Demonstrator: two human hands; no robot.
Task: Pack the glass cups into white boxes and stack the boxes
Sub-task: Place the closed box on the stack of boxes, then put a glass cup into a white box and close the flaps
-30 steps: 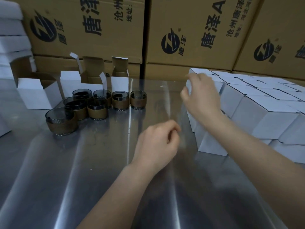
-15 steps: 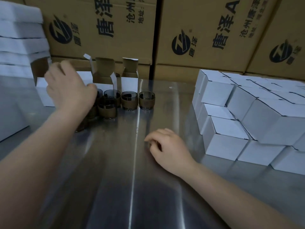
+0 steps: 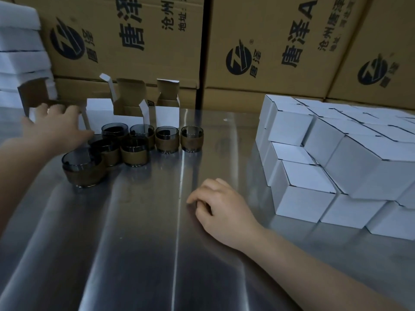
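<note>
My right hand [image 3: 222, 207] is closest to me. It rests on the shiny desk [image 3: 125, 248] with its fingers loosely curled, and it holds nothing. To the right of it is a pile of closed white boxes [image 3: 314, 135], packed side by side and two layers high.

Farther away on my left are the glass cups [image 3: 134, 151]. They are dark glass with a brown band around each one. They stand upright on the desk in a tight bunch, and some of them touch. None of them is in a box.

My left hand [image 3: 56, 129] reaches past the cups to an open box [image 3: 33, 95] at the far left. My fingers lie over its top edge. I cannot tell if I am gripping it or only touching it.

Right behind the cups stand two more open white boxes [image 3: 167, 113] with their flaps up. A stack of white things [image 3: 20, 61] sits at the far left. Big brown cartons [image 3: 134, 41] with dark print make a wall at the back.
</note>
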